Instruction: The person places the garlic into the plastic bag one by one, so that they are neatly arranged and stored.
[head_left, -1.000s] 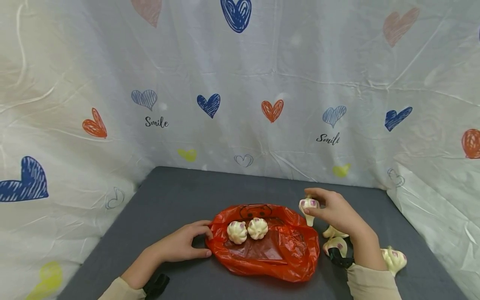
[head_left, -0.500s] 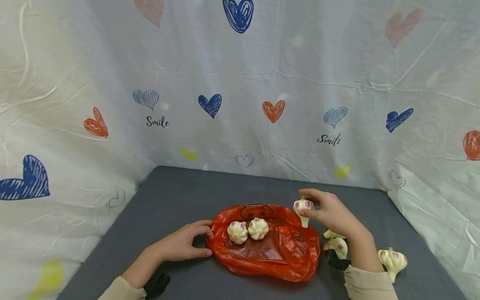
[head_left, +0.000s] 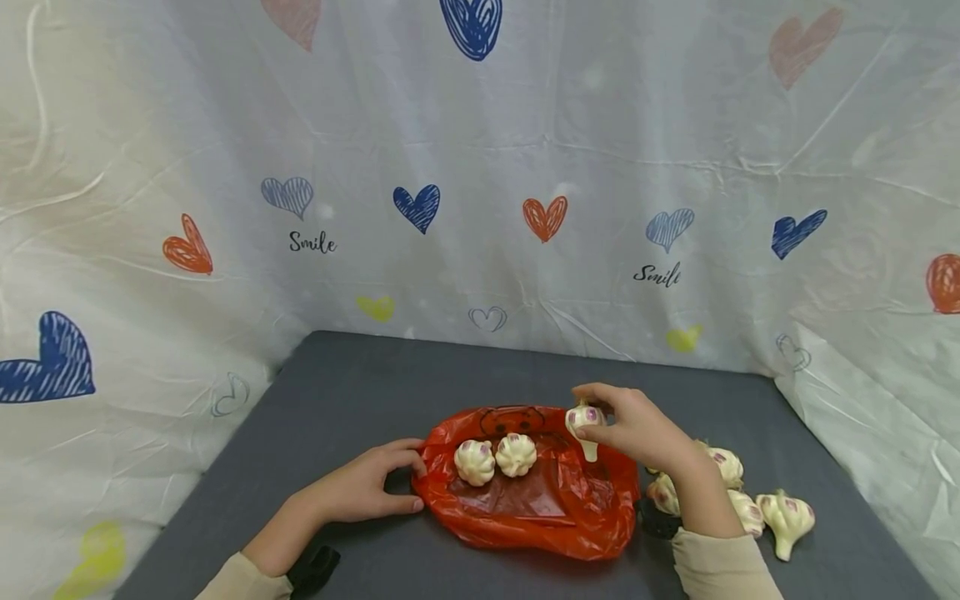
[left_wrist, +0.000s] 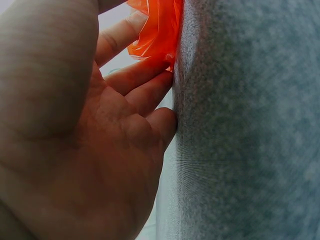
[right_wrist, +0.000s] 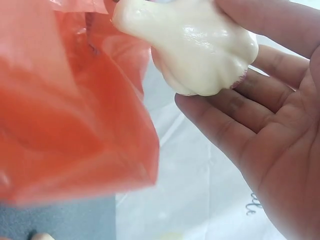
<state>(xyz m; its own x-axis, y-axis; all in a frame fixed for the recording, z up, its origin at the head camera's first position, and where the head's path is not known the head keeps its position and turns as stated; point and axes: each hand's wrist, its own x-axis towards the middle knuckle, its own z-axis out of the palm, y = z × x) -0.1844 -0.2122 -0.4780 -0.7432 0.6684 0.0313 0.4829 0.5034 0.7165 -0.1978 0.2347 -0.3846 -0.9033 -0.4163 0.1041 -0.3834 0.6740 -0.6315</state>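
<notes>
My right hand (head_left: 632, 425) holds a garlic bulb (head_left: 583, 419) between thumb and fingers, stem end down, over the right part of an open red plastic bag (head_left: 555, 537). In the right wrist view the pale garlic bulb (right_wrist: 200, 45) shows close beside the red bag wall (right_wrist: 75, 130). Two more bulbs, a left one (head_left: 475, 463) and a right one (head_left: 516, 456), sit side by side inside the bag. At the bag's left rim my left hand (head_left: 360, 485) rests with spread, fairly straight fingers touching the plastic; its fingers (left_wrist: 145, 95) reach the red bag (left_wrist: 155, 30) low by the tabletop.
Several garlic bulbs lie right of the bag, partly hidden by my right forearm; one bulb (head_left: 785, 518) lies farthest right. The dark grey table (head_left: 360, 383) is bordered by a white curtain (head_left: 480, 150) printed with hearts. Black straps circle both wrists.
My right hand has moved left with its garlic bulb, from beside the bag to over its right side. More loose bulbs show behind the forearm. The left hand stays at the rim.
</notes>
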